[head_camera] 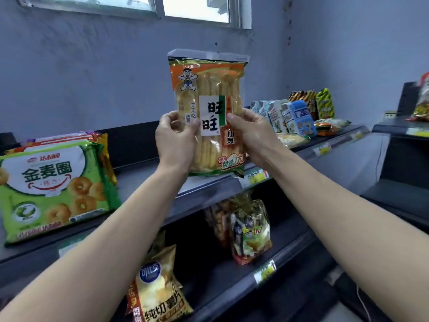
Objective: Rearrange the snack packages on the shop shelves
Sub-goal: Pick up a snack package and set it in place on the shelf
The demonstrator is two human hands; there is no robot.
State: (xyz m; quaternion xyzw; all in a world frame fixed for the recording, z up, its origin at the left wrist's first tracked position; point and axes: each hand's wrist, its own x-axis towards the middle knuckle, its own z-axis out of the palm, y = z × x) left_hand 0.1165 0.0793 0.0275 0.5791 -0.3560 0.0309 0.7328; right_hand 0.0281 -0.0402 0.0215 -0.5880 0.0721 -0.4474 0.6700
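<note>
Both hands hold one rice cracker packet (210, 112) upright in front of the top shelf (209, 189), its clear sealed top edge reaching up against the grey wall (92, 73) below the window (160, 8). The left hand (175, 138) takes the packet's left edge, thumb across the front and the other fingers hidden behind it; the right hand (251, 133) takes the right edge the same way, thumb pressed beside the white label. Each grip is closed on the packet, and the bottom of the packet hangs just above the front lip of the top shelf, near a yellow price tag (254, 178). To the left on that shelf stands a green packet of ring biscuits (55, 191), leaning back with more packets of the same kind stacked behind it. Further right on the same shelf stands a row of blue and white cartons (287, 117), with dark striped bags (304, 98) and a green and yellow bag (325, 105) behind them and a flat orange packet (329, 127) lying beside them. On the lower shelf (267, 259), under the forearms, stands a clear bag of mixed snacks (250, 231) tied at the top, with another clear bag just behind it to the left. Lower left, a yellow bag of potato chips (157, 289) stands at the shelf edge.
</note>
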